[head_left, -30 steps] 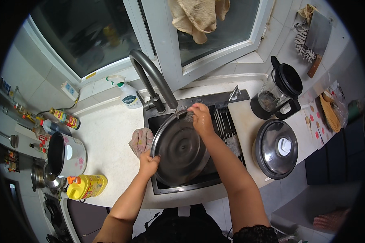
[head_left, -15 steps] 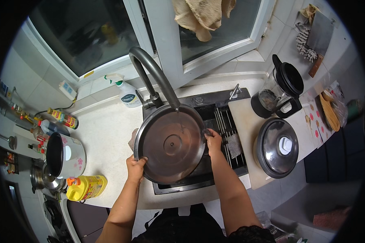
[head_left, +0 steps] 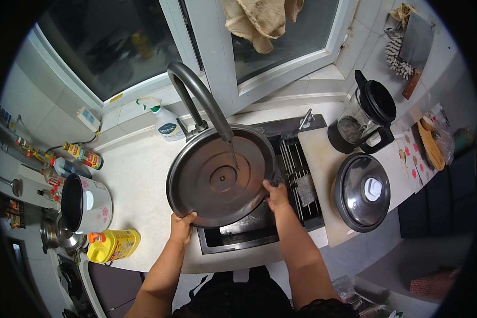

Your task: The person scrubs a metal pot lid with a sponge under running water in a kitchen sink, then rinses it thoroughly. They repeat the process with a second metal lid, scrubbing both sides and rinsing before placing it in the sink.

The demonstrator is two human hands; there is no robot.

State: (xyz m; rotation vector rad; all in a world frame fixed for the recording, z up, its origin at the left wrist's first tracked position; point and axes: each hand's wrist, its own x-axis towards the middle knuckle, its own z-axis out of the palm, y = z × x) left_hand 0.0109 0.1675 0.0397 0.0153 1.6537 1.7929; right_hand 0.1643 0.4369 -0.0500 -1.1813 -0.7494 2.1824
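Note:
A wide, round metal pot lid (head_left: 206, 196) lies hollow side up over the sink (head_left: 249, 244), with rings and a small dot at its centre. My left hand (head_left: 181, 227) grips its near left rim, thumb on top and fingers mostly hidden beneath. On the near right rim, my right hand (head_left: 275, 196) is closed the same way. A dark grey patch shows at the rim just above that hand; I cannot make out what it is. From the curved faucet (head_left: 209, 103), a thin stream of water falls onto the lid's far part.
A spray bottle (head_left: 168, 124) stands left of the faucet. Leftward are a yellow jug (head_left: 114, 246) and a white flowered pot (head_left: 94, 204). A rack (head_left: 297, 175) spans the sink's right side. Beyond it, a cutting board (head_left: 318, 159) bears a lidded pot (head_left: 361, 193) and a blender jug (head_left: 363, 114).
The lid has shifted away from me and slightly left, tilting, so more of the sink's near part shows. My right hand has moved nearer me along the rim; water hits the lid more visibly.

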